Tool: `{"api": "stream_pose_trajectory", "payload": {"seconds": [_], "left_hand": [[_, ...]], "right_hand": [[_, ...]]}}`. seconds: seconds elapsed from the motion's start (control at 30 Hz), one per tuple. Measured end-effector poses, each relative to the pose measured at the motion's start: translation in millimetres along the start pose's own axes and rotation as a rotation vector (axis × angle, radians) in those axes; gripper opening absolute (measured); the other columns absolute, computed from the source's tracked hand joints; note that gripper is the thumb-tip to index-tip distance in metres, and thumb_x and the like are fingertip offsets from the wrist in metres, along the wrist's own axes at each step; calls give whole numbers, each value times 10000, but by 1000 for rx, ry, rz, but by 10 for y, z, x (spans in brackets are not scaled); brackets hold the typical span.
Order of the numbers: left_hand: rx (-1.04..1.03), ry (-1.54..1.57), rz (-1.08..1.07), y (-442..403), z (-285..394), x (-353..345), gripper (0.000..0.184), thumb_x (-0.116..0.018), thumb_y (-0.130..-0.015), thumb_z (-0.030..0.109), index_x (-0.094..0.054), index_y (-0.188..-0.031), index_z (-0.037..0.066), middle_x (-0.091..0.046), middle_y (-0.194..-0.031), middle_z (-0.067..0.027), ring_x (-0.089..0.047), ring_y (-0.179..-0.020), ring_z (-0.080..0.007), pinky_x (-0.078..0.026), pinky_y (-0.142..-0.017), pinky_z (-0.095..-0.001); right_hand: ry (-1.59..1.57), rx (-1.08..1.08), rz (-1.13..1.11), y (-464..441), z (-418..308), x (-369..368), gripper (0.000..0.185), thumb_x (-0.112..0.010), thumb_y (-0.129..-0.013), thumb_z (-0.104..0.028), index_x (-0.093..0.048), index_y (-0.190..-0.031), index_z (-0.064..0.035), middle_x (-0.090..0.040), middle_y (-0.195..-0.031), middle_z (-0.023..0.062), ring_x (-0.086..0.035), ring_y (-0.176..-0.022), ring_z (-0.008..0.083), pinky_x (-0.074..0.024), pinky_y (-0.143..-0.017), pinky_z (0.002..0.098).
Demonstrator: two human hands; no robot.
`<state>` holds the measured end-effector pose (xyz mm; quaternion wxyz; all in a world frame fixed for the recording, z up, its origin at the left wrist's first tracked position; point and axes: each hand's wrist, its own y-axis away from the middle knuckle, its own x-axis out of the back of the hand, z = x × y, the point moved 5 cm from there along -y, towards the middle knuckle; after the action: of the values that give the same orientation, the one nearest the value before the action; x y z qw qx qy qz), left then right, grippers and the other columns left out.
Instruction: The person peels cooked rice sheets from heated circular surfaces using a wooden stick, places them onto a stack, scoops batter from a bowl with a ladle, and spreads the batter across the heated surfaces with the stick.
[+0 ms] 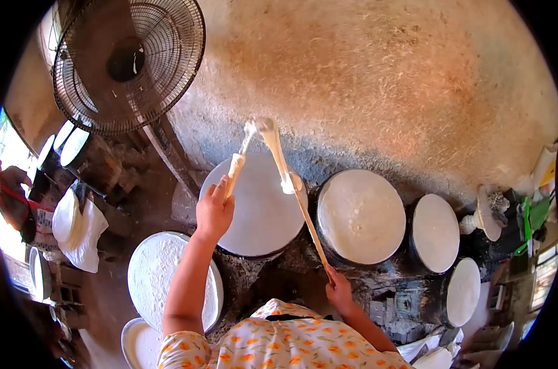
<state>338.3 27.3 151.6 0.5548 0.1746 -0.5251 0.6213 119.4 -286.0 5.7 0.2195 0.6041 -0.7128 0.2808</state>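
My left hand (pixel 216 212) is closed round a short tool with a pale handle (pixel 235 169); its thin upper end is coated in white and blurred. In my right hand (pixel 338 290) is the lower end of a long wooden stick (pixel 309 224). That stick slants up and left to a thicker, pale upper part with a rounded brownish end (pixel 267 125), close to the left tool's tip. A white lump (pixel 288 184) sits partway along it. Both tools are over a large round pan (pixel 254 212) with a smooth grey-white surface. Whether the tool ends touch, I cannot tell.
More round white-topped pans stand around: one at the right (pixel 360 216), smaller ones beyond it (pixel 435 234), and one at the lower left (pixel 159 270). A stand fan (pixel 129 66) rises at the upper left, before a stained wall (pixel 365 80). White sacks (pixel 82 230) lie far left.
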Motion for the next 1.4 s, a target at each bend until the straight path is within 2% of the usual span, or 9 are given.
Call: {"api": "stream_pose_trajectory", "payload": {"seconds": [0.07, 0.2, 0.47, 0.57, 0.77, 1.0, 1.3, 1.33, 1.4], "left_hand": [[61, 456, 127, 59, -146, -68, 412, -561, -838, 66, -505, -1240, -6, -577, -763, -130, -595, -611, -234, -475, -534, -374], [496, 1092, -140, 279, -125, -223, 160, -505, -906, 82, -539, -1016, -28, -516, -639, -26, -496, -455, -91, -404, -392, -246], [672, 1134, -272, 738, -436, -601, 150, -462, -908, 117, -504, -808, 13, -512, -634, -28, -498, -447, -100, -403, -388, -246], [738, 1204, -249, 752, -451, -531, 146, -462, -894, 110, -510, -787, 23, -513, -626, -25, -495, -446, -97, -402, -393, -245], [762, 1203, -236, 721, -594, -369, 136, -469, -882, 106, -515, -789, 19, -518, -627, -24, -493, -445, -96, -395, -389, -244], [840, 1187, -120, 879, -740, -117, 119, -478, -856, 99, -533, -792, 16, -514, -624, -27, -476, -438, -100, -377, -379, -245], [853, 1211, -108, 1111, -873, 22, 128, -483, -880, 122, -544, -856, 13, -532, -655, -25, -480, -452, -93, -389, -393, -246], [854, 1209, -101, 1126, -897, 29, 128, -483, -880, 122, -544, -856, 13, -532, -655, -25, -480, -452, -93, -389, -393, -246], [855, 1178, -143, 1187, -935, 20, 167, -507, -879, 145, -565, -938, -1, -522, -674, -23, -461, -448, -90, -368, -375, -232]], "right_hand": [[22, 5, 6, -83, 23, -90, 590, -519, -731, 37, -502, -1299, -124, -588, -918, 196, -580, -823, 356, -476, -737, 409], [89, -64, -97, -673, 38, -375, 576, -491, -760, 25, -466, -1322, -102, -597, -1073, 227, -580, -965, 385, -460, -847, 411], [12, -103, -181, -1749, -448, -958, 567, -476, -764, 48, -477, -1312, -98, -585, -1141, 232, -557, -1097, 342, -448, -905, 373], [-103, -34, -40, -1360, -282, -803, 580, -498, -744, 57, -513, -1293, -132, -609, -1012, 243, -588, -949, 400, -477, -799, 407], [-168, -203, 37, -697, -56, -584, 586, -453, -721, 152, -498, -1283, -8, -531, -1293, 178, -501, -1219, 227, -400, -973, 273], [-48, -62, -239, -1648, -815, -1279, 533, -473, -768, 68, -497, -1287, -53, -575, -1180, 230, -558, -1121, 317, -439, -925, 330], [-55, 67, -436, -1069, -889, -1019, 571, -518, -707, 103, -574, -1230, -118, -602, -1130, 213, -604, -1048, 314, -478, -877, 334], [28, 114, -320, -1098, -729, -938, 543, -509, -740, 68, -596, -1211, -186, -640, -935, 189, -634, -851, 329, -509, -756, 369], [13, 24, -84, -1285, -419, -838, 520, -502, -761, 64, -584, -1222, -161, -640, -1009, 198, -638, -924, 318, -504, -789, 361]]}}
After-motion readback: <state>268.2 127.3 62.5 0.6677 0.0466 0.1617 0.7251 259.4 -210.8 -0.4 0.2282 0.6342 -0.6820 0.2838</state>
